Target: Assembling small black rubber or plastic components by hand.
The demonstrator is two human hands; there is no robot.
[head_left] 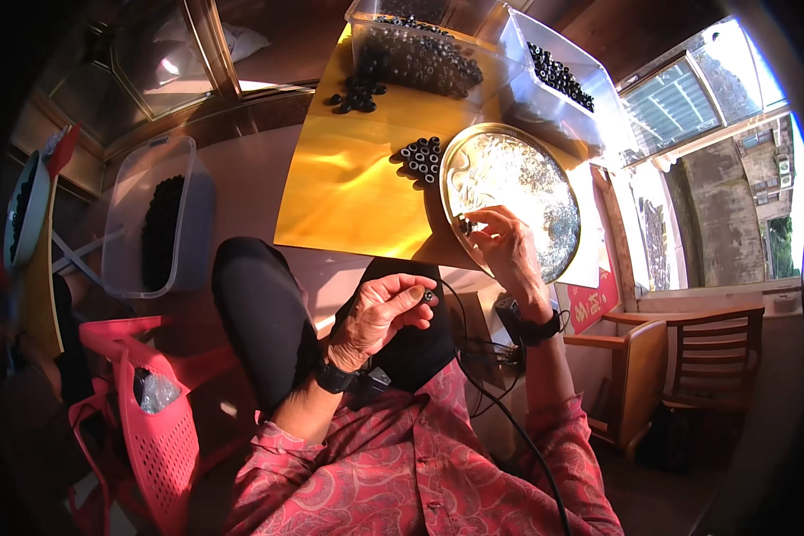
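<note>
My left hand (pixel 382 313) is closed above my lap, pinching a small black round part (pixel 428 296) between thumb and fingers. My right hand (pixel 504 246) reaches over the near left rim of a round metal tray (pixel 446 183). Its fingers are pinched on a small dark piece (pixel 465 225), too small to name surely. Glittering small silvery bits (pixel 527 174) cover much of the tray. Left of it, a cluster of black round parts with pale ring-shaped tops (pixel 422 161) stands on the yellow table sheet (pixel 348 192).
Farther left lies a loose pile of black parts (pixel 359 93). Two clear plastic bins, one at the back (pixel 420 55) and one at the back right (pixel 520 98), hold many more. Another clear bin (pixel 121 210) stands at left, near a pink plastic basket (pixel 156 438). A black cable (pixel 518 429) hangs beside my right arm.
</note>
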